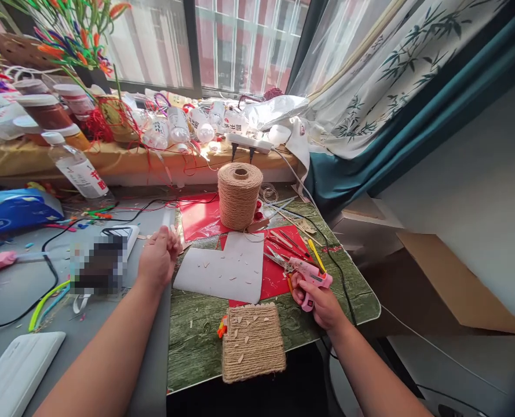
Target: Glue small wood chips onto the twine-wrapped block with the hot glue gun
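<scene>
My right hand (320, 301) is wrapped around the handle of a pink hot glue gun (311, 273) at the right side of the green wood-patterned table. Its nozzle end lies close to metal pliers or scissors (278, 259). My left hand (158, 259) is closed, fingers curled, left of a white sheet (216, 269) with scattered pale chips; what it pinches, if anything, is too small to make out. Nearest me, a twine-covered square piece (255, 347) lies at the table's front edge, with pale chips on top and an orange bit at its left side.
A large twine spool (240, 200) stands behind the white sheet. Red sheets (198, 215) lie beneath it and under several slim tools. A black cable (342, 278) runs along the right side. Bottles, jars and a power strip (248, 142) crowd the windowsill.
</scene>
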`<state>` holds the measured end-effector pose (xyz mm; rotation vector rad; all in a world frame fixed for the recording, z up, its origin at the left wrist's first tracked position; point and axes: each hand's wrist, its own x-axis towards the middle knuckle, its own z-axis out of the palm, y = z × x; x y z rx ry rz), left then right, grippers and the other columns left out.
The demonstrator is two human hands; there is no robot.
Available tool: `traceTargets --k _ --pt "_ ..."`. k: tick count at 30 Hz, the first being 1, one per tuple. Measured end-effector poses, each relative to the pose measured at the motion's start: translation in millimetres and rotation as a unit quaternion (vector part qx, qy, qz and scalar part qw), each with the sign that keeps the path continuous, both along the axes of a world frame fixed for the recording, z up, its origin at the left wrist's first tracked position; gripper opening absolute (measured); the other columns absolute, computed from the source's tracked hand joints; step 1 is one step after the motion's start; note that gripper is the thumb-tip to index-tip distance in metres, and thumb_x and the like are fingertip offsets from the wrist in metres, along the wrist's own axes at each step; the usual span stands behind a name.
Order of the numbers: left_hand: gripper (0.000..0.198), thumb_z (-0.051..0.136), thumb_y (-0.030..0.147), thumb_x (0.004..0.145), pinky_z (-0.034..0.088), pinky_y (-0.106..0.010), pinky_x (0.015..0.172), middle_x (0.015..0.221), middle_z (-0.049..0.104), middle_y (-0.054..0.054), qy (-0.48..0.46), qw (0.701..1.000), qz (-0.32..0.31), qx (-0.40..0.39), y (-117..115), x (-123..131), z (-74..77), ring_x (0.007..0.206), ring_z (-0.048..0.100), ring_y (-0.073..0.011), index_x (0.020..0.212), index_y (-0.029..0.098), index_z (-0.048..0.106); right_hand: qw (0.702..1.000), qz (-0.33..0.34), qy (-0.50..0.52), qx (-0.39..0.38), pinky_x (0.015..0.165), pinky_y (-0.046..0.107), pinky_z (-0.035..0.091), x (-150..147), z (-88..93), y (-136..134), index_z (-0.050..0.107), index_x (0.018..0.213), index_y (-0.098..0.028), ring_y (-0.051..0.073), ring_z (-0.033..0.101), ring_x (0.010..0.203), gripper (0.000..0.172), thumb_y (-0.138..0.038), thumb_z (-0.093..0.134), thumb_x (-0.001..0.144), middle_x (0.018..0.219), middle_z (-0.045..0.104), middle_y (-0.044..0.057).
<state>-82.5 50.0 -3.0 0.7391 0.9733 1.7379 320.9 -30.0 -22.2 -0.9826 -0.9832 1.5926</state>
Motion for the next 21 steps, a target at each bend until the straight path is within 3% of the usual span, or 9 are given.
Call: traceTargets --k 3,7,10,15,21 --pt "0.036 0.089 0.045 0.077 0.047 -0.021 0.063 0.071 0.059 0.001 0.009 1.000 0.007 0.009 -3 4 4.6 0.067 0.057 -0.0096 0.072 0.018 0.065 1.000 0.009 -0.009 -0.004 0.052 0.026 0.037 0 0.9 -1 0.069 0.090 -0.021 0.012 0.045 0.060 0.015 -0.034 0.075 0.090 0.084 0.058 0.002" --pt "0.034 0.096 0.038 0.066 0.049 -0.023 0.067 0.077 0.072 -0.002 0.023 0.999 0.029 -0.004 -6 3 5.2 0.070 0.063 -0.0112 0.082 0.018 0.074 1.000 0.021 -0.003 -0.009 0.053 0.027 0.038 -1 4.7 -1 0.068 0.087 -0.021 0.012 0.044 0.061 0.016 -0.034 0.076 0.089 0.086 0.057 0.003" --pt "0.031 0.094 0.039 0.070 0.051 -0.024 0.069 0.083 0.077 -0.005 0.013 0.999 0.036 0.003 -7 0 4.6 0.075 0.069 -0.0135 0.087 0.018 0.077 1.000 0.026 -0.002 -0.006 0.054 0.028 0.039 0 6.9 -1 0.068 0.088 -0.021 0.013 0.045 0.063 0.015 -0.034 0.075 0.089 0.088 0.057 0.003" --pt "0.035 0.088 0.042 0.079 0.056 -0.028 0.081 0.113 0.080 -0.009 -0.003 1.000 -0.020 -0.006 -9 0 5.0 0.101 0.075 -0.0192 0.107 0.023 0.079 0.999 0.044 -0.008 -0.017 0.056 0.028 0.040 4 5.3 -1 0.068 0.094 -0.021 0.013 0.046 0.065 0.013 -0.033 0.073 0.092 0.090 0.057 0.004" --pt "0.026 0.096 0.031 0.069 0.056 -0.029 0.079 0.094 0.082 -0.007 0.013 1.000 -0.011 -0.014 -12 -1 0.7 0.089 0.077 -0.0196 0.081 0.020 0.075 0.999 0.044 -0.001 -0.005 0.056 0.029 0.040 4 5.0 0 0.068 0.094 -0.022 0.013 0.045 0.065 0.012 -0.033 0.071 0.093 0.089 0.056 0.004"
